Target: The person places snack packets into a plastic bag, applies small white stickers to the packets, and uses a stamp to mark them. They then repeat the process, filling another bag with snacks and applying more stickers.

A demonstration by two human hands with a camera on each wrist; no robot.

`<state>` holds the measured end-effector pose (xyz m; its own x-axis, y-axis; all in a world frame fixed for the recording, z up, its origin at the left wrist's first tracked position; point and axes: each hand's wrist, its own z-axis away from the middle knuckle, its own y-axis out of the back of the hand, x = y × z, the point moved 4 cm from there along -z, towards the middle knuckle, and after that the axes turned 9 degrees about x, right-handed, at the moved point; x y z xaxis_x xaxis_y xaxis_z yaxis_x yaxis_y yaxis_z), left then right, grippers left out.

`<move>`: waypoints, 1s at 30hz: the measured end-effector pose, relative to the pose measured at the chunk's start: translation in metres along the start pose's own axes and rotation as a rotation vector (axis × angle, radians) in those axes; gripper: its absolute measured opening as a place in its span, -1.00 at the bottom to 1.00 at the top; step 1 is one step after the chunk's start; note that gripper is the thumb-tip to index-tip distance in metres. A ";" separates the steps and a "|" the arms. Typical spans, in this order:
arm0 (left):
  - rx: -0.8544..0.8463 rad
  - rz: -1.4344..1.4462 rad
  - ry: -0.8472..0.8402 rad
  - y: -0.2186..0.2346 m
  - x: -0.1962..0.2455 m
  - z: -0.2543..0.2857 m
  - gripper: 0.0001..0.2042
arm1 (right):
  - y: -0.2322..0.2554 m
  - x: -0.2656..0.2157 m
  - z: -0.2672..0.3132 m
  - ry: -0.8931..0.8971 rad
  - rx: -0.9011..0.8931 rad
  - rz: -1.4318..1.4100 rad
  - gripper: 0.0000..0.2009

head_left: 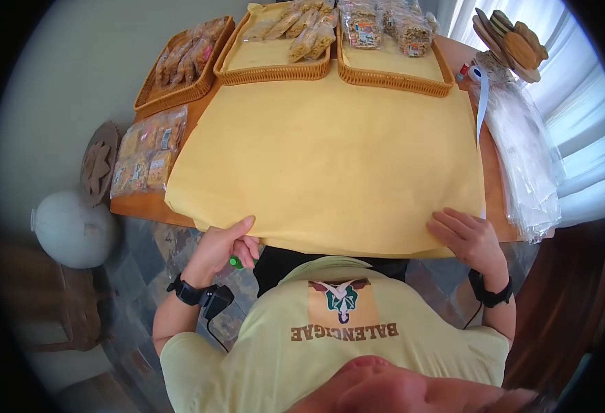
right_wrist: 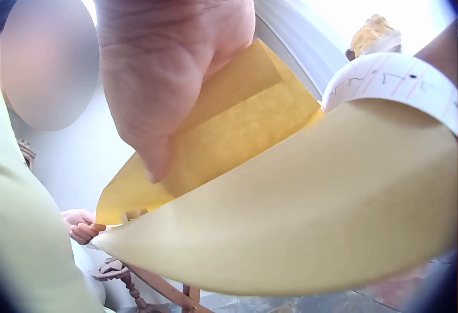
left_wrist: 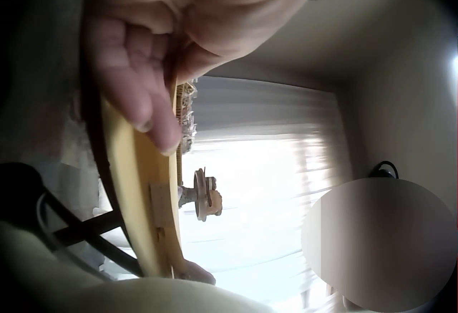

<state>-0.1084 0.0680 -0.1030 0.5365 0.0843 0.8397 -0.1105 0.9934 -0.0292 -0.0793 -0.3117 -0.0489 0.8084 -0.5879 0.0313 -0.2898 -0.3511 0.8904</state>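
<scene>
A large sheet of yellow paper (head_left: pixel 330 158) covers most of the wooden table. At its near left edge my left hand (head_left: pixel 228 246) pinches the paper, thumb on top and the other fingers curled below. My right hand (head_left: pixel 469 241) grips the near right part, its fingers lying over the top. In the right wrist view the thumb (right_wrist: pixel 157 166) shows against the darker yellow face of the paper (right_wrist: pixel 236 112). The left wrist view has the left hand's curled fingers (left_wrist: pixel 147 91) beside the sheet's edge.
Wicker trays (head_left: pixel 275 74) with bagged snacks line the far edge. Packaged snacks (head_left: pixel 150 148) lie at the left, clear plastic bags (head_left: pixel 523 151) at the right. A white strip (head_left: pixel 482 110) hangs from a roll near a wooden ornament (head_left: pixel 512 45). A round white object (head_left: pixel 75 229) stands left.
</scene>
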 end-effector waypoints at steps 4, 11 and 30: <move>-0.003 0.016 0.062 -0.001 -0.005 0.002 -0.66 | -0.001 -0.004 0.005 -0.016 -0.001 0.040 -0.70; -0.049 -0.124 0.205 0.001 -0.015 0.015 -0.54 | 0.009 0.001 0.012 -0.122 -0.018 -0.003 -0.69; -0.391 0.063 -0.443 -0.096 0.103 -0.122 -0.77 | -0.040 0.056 -0.015 -0.427 -0.431 -0.161 -0.36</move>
<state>0.0593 -0.0098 -0.0802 0.1290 0.1873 0.9738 0.2306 0.9494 -0.2131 -0.0147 -0.3192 -0.0760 0.5227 -0.8227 -0.2235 0.1230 -0.1866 0.9747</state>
